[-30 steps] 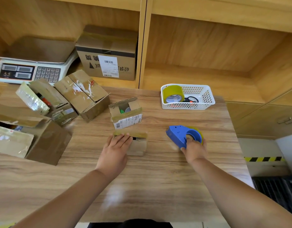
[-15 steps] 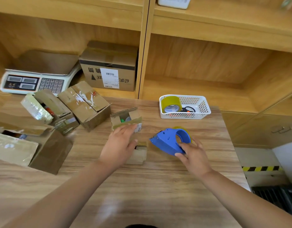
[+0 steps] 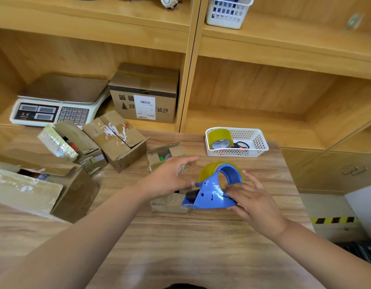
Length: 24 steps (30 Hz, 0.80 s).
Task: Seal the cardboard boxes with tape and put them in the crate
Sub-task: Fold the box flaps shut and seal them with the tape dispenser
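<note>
Cardboard at the centre: the small cardboard box (image 3: 167, 203) lies on the tabletop (image 3: 180, 247) about mid-width. It is half hidden under the blue tape dispenser (image 3: 211, 195), whose nose sits over the box's right end. A yellowish tape roll (image 3: 209, 170) is mounted on the dispenser. The right hand (image 3: 255, 203) carries the tool, its grip wrapped about the rear of the blue body with fingers curled across its side. The left hand (image 3: 170, 178) hovers over the far-left part of the box, its grip spread and holding nothing. Blur leaves it unclear whether it touches the box or the dispenser.

Just beyond the left hand stands a second small box (image 3: 159, 157), open, with something green inside. Farther left are a box streaked with old tape (image 3: 117, 142), an open box (image 3: 82, 147) with its flaps up and, nearest on the left, a large open box (image 3: 55, 190). At the far right of the tabletop a white basket (image 3: 257, 142) holds a spare roll (image 3: 219, 138). On the shelf behind sit a weighing scale (image 3: 55, 109) and a labelled carton (image 3: 145, 94). No crate shows in view.

The step in hand looks like the very start of sealing, with the tool brought to the box and no fresh strip laid yet. The next move calls for the left hand to press the flaps shut and pin the box. The right hand should then set the tape's free end on one end and draw the dispenser along the seam. So light a box will likely slide if it is not held down.
</note>
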{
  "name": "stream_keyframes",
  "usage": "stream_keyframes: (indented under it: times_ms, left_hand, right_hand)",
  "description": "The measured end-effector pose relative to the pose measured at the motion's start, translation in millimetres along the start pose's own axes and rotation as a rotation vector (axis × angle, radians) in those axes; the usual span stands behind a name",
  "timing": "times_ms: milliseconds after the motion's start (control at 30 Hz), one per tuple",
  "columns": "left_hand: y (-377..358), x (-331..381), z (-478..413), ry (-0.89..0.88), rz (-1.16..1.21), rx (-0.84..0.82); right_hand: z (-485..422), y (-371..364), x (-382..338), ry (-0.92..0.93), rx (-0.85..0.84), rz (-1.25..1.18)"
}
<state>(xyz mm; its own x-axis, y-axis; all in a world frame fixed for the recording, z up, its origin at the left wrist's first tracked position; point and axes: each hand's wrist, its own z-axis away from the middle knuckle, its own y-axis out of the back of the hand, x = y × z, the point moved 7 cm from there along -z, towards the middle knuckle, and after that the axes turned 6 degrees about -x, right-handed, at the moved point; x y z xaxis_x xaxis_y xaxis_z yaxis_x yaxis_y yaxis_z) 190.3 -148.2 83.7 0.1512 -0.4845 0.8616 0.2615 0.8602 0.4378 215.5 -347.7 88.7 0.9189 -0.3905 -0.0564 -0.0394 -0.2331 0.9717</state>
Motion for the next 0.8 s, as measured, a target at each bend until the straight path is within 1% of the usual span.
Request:
stream_keyframes:
  times_ms: [100, 233, 300, 367, 433, 567, 633, 700, 800]
  left_hand:
    - [2.8, 2.7, 0.5, -0.033, -0.047, 0.005]
    - [8.6, 4.0, 2.8, -0.042, 0.019, 0.042]
    - [13.7, 0.4, 3.4, -0.030, 0.063, 0.094]
    - [20.5, -6.1, 3.8, -0.011, 0.111, 0.180]
    - [25.4, -11.7, 4.8, 0.008, 0.177, 0.251]
    - [27.8, -15.8, 6.2, 0.047, 0.273, 0.290]
    - [28.3, -17.2, 6.9, 0.073, 0.307, 0.285]
    - [26.4, -18.4, 7.8, 0.096, 0.369, 0.267]
    - [20.8, -18.2, 9.9, 0.125, 0.476, 0.263]
  right_hand:
    - [-2.1, 7.6, -7.6, 0.026, 0.020, 0.012]
    - [-5.1, 9.4, -11.5, 0.014, 0.032, 0.013]
    - [-6.6, 7.7, -11.1, -0.021, 0.010, -0.003]
    - [-8.2, 4.2, -10.7, -0.064, -0.044, -0.036]
    - [-10.5, 1.1, -10.7, -0.131, -0.109, -0.088]
    - [-8.6, -3.4, -7.0, -0.392, -0.196, -0.345]
    - [-7.9, 0.5, -8.4, -0.423, -0.161, -0.419]
    - [-10.0, 8.7, -9.2, -0.406, -0.079, -0.472]
    - [-11.3, 17.2, -5.2, -0.423, 0.026, -0.475]
